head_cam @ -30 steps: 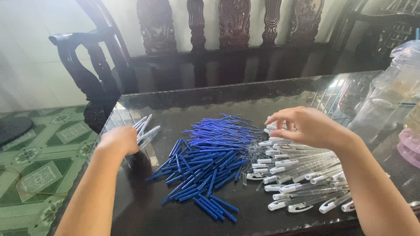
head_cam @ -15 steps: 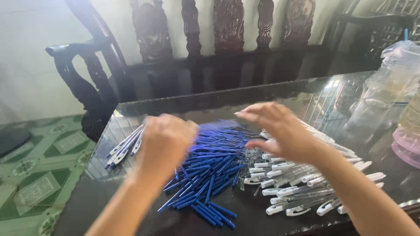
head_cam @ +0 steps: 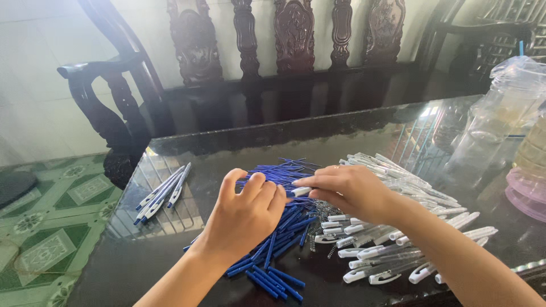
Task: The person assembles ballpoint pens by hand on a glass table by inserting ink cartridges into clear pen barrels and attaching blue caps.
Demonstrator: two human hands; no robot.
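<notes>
Currently I am holding both hands together above the middle of the dark glass-topped table (head_cam: 170, 250). My right hand (head_cam: 350, 190) is pinching a pen part (head_cam: 300, 191) with a white end between thumb and fingertips, its tip pointing toward my left hand. My left hand (head_cam: 247, 213) is curling its fingers loosely beside that tip; whether it is gripping anything I cannot tell, since the back of the hand is hiding the palm.

Directly under both hands, a heap of blue refills (head_cam: 278, 233) is lying spread across the tabletop, reaching from beneath my left wrist toward the far edge. Just beside it, under my right forearm, a pile of clear pen barrels with white caps (head_cam: 392, 239) is lying in a loose fan. A few small metal springs (head_cam: 318, 236) are sitting between the two piles.

Well apart to the left, near the table's corner, a small row of assembled pens (head_cam: 162, 193) is lying side by side. On the right side, clear plastic bags (head_cam: 500, 113) are standing by a pink-rimmed container (head_cam: 526, 196). Behind the table, a dark carved wooden bench (head_cam: 296, 51) is standing against the wall.
</notes>
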